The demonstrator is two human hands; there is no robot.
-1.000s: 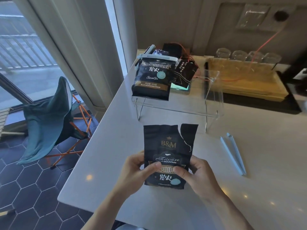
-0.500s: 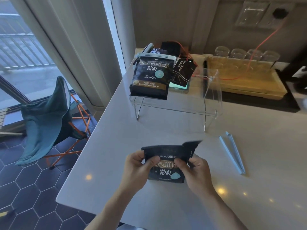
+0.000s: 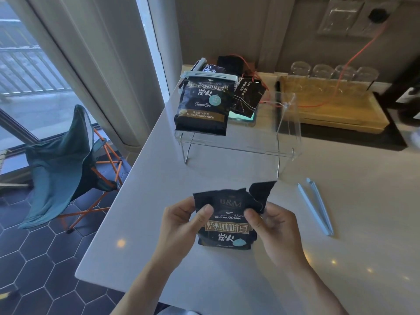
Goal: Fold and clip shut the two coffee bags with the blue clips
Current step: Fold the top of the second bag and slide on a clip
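A black coffee bag (image 3: 227, 223) stands on the white table in front of me. My left hand (image 3: 181, 223) grips its left side, thumb on the front. My right hand (image 3: 270, 228) grips its right side. The bag's torn top leans back, with a loose flap sticking up at the right. A long light-blue clip (image 3: 316, 206) lies open on the table to the right of my hands. A second black coffee bag (image 3: 202, 105) sits on a clear acrylic stand (image 3: 288, 123), its top held shut by another blue clip (image 3: 209, 76).
Behind the clipped bag lie another dark packet (image 3: 246, 96), a further blue clip (image 3: 198, 64) and orange cables. A wooden tray (image 3: 336, 105) with upturned glasses stands at the back right. The table's left edge (image 3: 127, 192) drops to a tiled floor with a folding chair (image 3: 66, 160).
The bag's top was upright, then bent down and forward half a second ago; now it has come partly back up. My hands shifted slightly higher on the bag.
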